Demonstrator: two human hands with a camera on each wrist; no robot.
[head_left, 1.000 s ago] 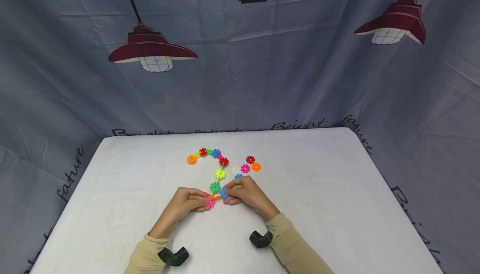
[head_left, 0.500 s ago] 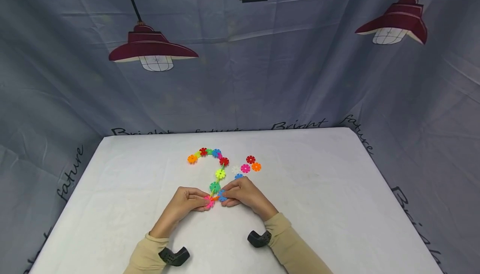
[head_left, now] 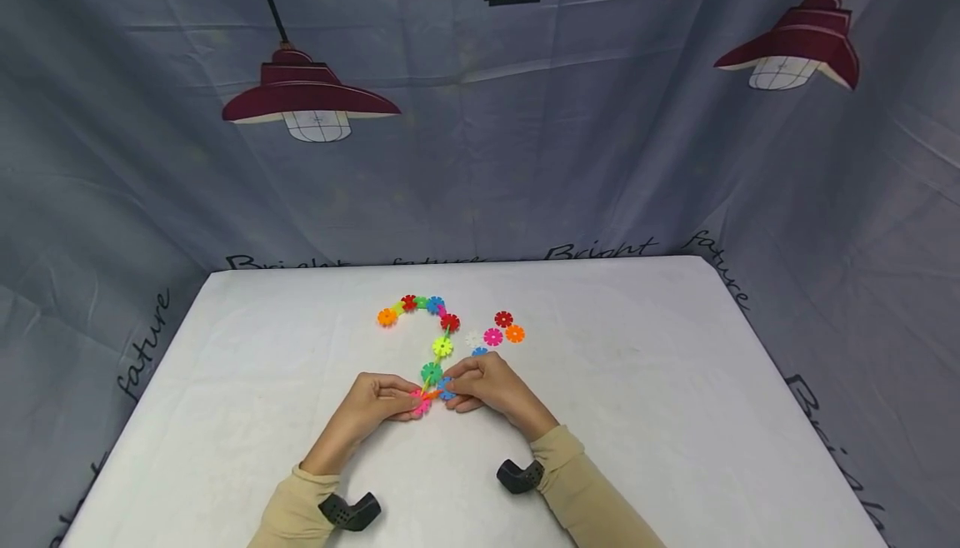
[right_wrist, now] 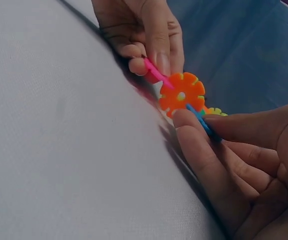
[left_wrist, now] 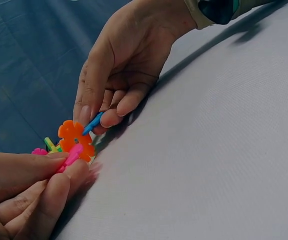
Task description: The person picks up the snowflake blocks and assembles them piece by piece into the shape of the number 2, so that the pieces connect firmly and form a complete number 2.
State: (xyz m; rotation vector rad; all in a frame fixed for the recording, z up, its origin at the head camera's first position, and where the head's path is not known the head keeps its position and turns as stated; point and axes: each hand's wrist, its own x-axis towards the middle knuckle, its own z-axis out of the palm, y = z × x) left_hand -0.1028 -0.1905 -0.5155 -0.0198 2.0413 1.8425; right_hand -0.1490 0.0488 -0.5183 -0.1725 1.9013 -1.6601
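Observation:
My left hand (head_left: 375, 398) pinches a pink snowflake-shaped plastic disc (right_wrist: 156, 73) between thumb and fingers. Joined to that disc is an orange notched disc (right_wrist: 183, 94), standing between the two hands. My right hand (head_left: 491, 383) pinches a blue notched disc (left_wrist: 92, 123) by its edge, and the blue rim meets the orange disc's rim. How deep the blue one sits in a slot cannot be made out. From the pink disc a curved chain of linked discs runs away, through a green disc (head_left: 431, 373) and a yellow one (head_left: 442, 346), to an orange end disc (head_left: 387, 317).
Right of the chain lie several loose discs on the white table (head_left: 637, 415): red (head_left: 503, 319), orange (head_left: 514, 333), pink (head_left: 492, 337), white (head_left: 472, 339), and a blue one (head_left: 480, 352) partly behind my right hand. A printed grey curtain (head_left: 480, 173) stands behind.
My right hand has moved slightly left, bringing the blue disc closer to the orange one. The left hand keeps its hold on the pink disc, and the chain lies as before.

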